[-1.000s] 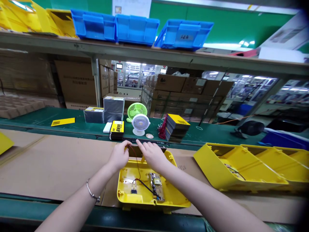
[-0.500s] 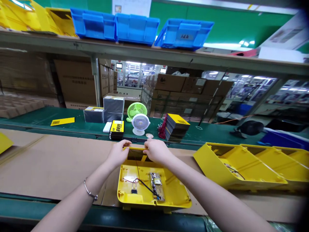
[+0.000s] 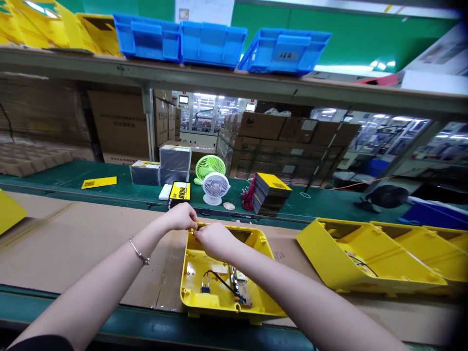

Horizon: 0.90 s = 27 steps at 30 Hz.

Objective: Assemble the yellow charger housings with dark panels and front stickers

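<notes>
Two hands, the left hand (image 3: 185, 217) and the right hand (image 3: 215, 239), curl together at the far left corner of the yellow housing (image 3: 212, 311); whether they pinch its rim, one cannot tell. It lies open side up, presumably for access, its circuit board (image 3: 246, 293) nearer than the grip. Right of the grip, more housings (image 3: 395, 253) overlap in a row.

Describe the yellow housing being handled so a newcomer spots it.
Below the blue bins, find the brown cardboard. The yellow housing sits on it, mid-view; unlike the yellow housings at right, it has the left hand and right hand at its far edge.
</notes>
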Each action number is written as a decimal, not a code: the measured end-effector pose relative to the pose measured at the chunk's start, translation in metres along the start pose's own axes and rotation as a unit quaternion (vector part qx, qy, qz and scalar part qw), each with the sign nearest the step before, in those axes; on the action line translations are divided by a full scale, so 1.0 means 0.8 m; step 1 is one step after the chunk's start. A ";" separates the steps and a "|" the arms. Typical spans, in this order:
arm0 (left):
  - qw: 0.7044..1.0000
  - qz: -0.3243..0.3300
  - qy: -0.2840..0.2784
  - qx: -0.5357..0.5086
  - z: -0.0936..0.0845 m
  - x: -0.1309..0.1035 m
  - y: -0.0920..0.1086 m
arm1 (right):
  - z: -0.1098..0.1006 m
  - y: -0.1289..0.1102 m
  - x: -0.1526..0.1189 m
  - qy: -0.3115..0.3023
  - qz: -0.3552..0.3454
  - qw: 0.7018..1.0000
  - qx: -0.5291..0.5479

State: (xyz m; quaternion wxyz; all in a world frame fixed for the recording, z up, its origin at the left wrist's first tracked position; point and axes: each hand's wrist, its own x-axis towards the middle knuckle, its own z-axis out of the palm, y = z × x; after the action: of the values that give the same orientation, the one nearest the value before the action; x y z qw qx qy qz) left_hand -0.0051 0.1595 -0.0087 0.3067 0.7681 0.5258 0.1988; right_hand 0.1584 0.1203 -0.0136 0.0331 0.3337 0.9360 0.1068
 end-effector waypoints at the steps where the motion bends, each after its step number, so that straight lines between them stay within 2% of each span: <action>1: 1.000 -0.005 -0.009 0.010 -0.001 0.004 0.002 | -0.001 0.002 -0.003 -0.002 -0.010 1.000 0.003; 6: 0.998 -0.015 -0.031 0.052 -0.002 0.018 0.008 | -0.013 0.027 -0.032 -0.009 -0.003 0.998 0.056; 9: 0.998 -0.013 -0.019 0.063 0.005 0.018 0.006 | -0.016 0.048 -0.058 0.060 0.031 0.994 0.087; 12: 0.998 -0.007 0.013 0.067 0.014 0.012 0.006 | -0.009 0.070 -0.086 0.115 0.105 0.986 0.063; 15: 0.997 0.007 0.030 0.066 0.014 -0.001 0.015 | -0.004 0.087 -0.109 0.086 0.191 0.977 0.039; 17: 0.996 0.027 0.044 0.066 0.006 -0.014 0.027 | -0.008 0.094 -0.120 0.084 0.210 0.973 0.036; 21: 0.988 0.074 0.108 0.079 -0.013 -0.046 0.056 | -0.029 0.095 -0.139 0.201 0.202 0.959 0.002; 23: 0.975 0.119 0.153 0.112 -0.015 -0.063 0.064 | -0.035 0.089 -0.149 0.245 0.171 0.954 -0.019; 25: 0.962 0.164 0.169 0.141 -0.012 -0.079 0.063 | -0.032 0.081 -0.160 0.254 0.121 0.959 -0.027; 27: 0.964 0.183 0.138 0.134 -0.007 -0.093 0.053 | -0.025 0.071 -0.169 0.244 0.075 0.967 -0.011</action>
State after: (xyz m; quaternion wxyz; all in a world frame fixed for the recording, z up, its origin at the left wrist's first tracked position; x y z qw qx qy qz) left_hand -0.0067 0.0804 0.0257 0.0841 0.8506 0.4349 0.2834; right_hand 0.2954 0.0737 0.0176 -0.2004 0.3664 0.8869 0.1977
